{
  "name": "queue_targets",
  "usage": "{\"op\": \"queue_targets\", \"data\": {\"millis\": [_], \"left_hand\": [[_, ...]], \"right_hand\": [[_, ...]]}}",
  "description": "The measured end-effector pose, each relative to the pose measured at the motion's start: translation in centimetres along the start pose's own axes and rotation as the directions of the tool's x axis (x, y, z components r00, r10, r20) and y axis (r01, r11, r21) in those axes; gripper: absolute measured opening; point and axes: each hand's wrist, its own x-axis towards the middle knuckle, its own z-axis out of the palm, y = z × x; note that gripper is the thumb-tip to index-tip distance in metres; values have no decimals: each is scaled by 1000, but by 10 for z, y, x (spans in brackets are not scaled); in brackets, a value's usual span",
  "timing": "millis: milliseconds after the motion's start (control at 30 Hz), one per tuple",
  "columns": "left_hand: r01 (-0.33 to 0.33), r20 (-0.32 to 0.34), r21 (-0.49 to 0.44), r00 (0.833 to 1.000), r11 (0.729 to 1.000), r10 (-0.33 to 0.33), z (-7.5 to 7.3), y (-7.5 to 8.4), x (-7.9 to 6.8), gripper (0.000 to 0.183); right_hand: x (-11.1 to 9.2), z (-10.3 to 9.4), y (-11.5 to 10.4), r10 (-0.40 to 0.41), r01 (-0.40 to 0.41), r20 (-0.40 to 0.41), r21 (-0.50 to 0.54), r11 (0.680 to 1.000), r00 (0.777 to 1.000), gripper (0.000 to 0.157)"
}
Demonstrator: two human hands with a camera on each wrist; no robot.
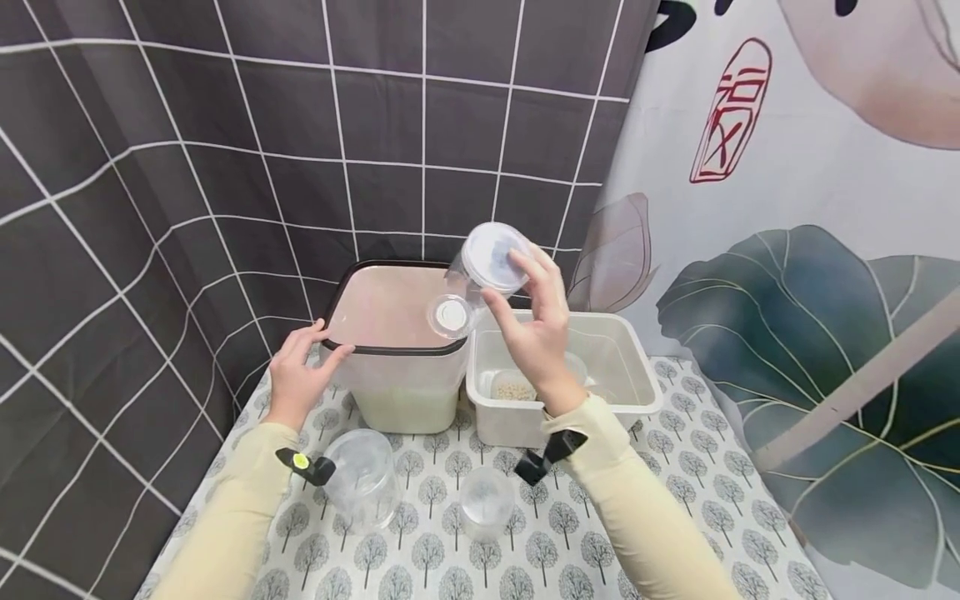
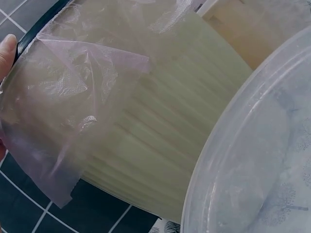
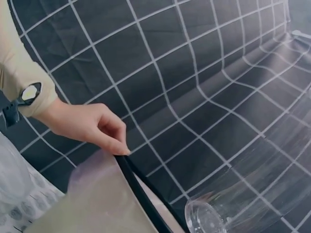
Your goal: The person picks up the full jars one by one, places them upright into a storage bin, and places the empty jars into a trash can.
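Note:
My left hand (image 1: 300, 375) pinches the black rim of a pale green trash bin (image 1: 405, 404) between thumb and fingers. A thin pinkish plastic liner (image 2: 63, 92) hangs over the bin's outside. With curled fingers my right hand (image 1: 536, 321) grips a clear plastic container (image 1: 495, 257), holding it tilted above the bin's right edge. Its round end nearest the hand looks whitish, and a smaller clear round piece (image 1: 452, 317) shows at its lower left. In the right wrist view the container (image 3: 209, 216) is transparent; whether anything is inside, I cannot tell.
Right of the bin stands a white rectangular basin (image 1: 641, 408) holding a clear container with pale grains (image 1: 513, 391). A large clear container (image 1: 363, 479) and a smaller one (image 1: 487, 504) stand on the tree-print cloth (image 1: 431, 554). Dark checked fabric (image 1: 375, 117) hangs behind.

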Motion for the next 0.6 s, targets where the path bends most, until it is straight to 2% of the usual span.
{"op": "queue_targets", "data": {"millis": [133,267,467,600], "left_hand": [[0,1,5,1000,1000,0,0,-1,0,40],[-4,19,2,1000,1000,4,0,-3,0,40],[0,22,-7,1000,1000,0,1,-5,0,40],[-2,3,-7,1000,1000,2,-1,-4,1,41]], "right_hand": [[-6,18,21,-7,8,12,-24,1000,1000,51],[-17,30,35,6,1,76,-94,996,997,51],[-39,34,45,134,-86,200,-232,969,971,49],[-51,36,52,196,-136,231,-250,959,953,48]]}}
